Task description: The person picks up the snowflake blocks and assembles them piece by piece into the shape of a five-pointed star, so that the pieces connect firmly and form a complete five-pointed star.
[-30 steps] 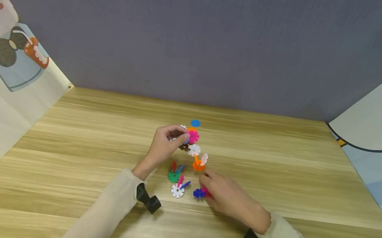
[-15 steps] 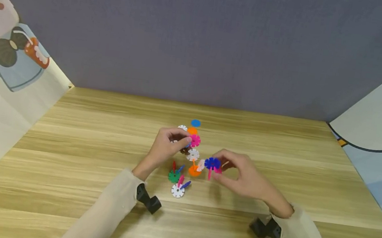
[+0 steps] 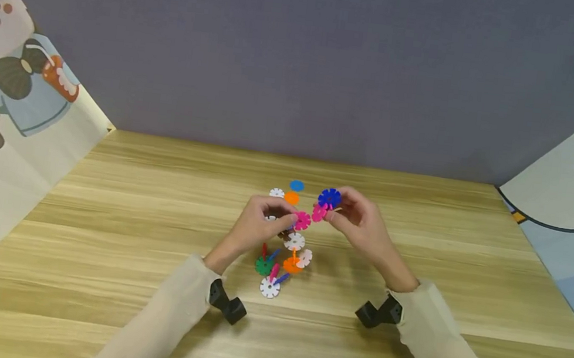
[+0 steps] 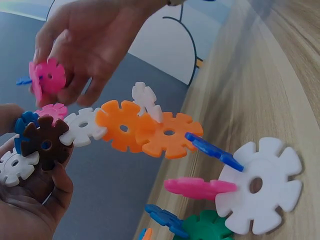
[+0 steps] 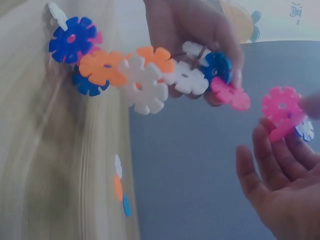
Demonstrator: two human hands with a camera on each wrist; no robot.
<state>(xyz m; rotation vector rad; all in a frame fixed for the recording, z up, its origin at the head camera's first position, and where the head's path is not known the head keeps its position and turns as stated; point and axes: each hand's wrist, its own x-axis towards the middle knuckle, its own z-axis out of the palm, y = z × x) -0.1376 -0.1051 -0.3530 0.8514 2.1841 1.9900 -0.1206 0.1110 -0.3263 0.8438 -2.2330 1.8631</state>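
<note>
My left hand [image 3: 255, 225] grips a chain of notched plastic snowflake discs, its thumb and fingers around the brown disc [image 4: 57, 137] and blue disc end. From there the chain runs through a white disc [image 3: 294, 241] to orange discs [image 4: 117, 120] and a pale pink one [image 4: 145, 100]. A pink disc [image 3: 302, 221] sticks out beside my left thumb. My right hand [image 3: 362, 220] pinches a smaller piece of pink discs [image 5: 280, 102] joined to a dark blue disc [image 3: 329, 198]. Its pink edge is held close to the chain's pink disc, with a small gap in the right wrist view.
On the wooden table stand a white disc [image 3: 269, 287] with pink and blue discs slotted upright, and a green disc [image 3: 263, 265] with red and blue ones. Behind lie a blue disc [image 3: 297, 185], an orange disc [image 3: 292, 198] and a white disc [image 3: 277, 192]. A grey wall panel [image 3: 310, 69] rises at the back.
My right hand has lifted the blue and pink piece off the table, up and away from me, to beside the chain. My left hand has shifted slightly right and nearer with the chain.
</note>
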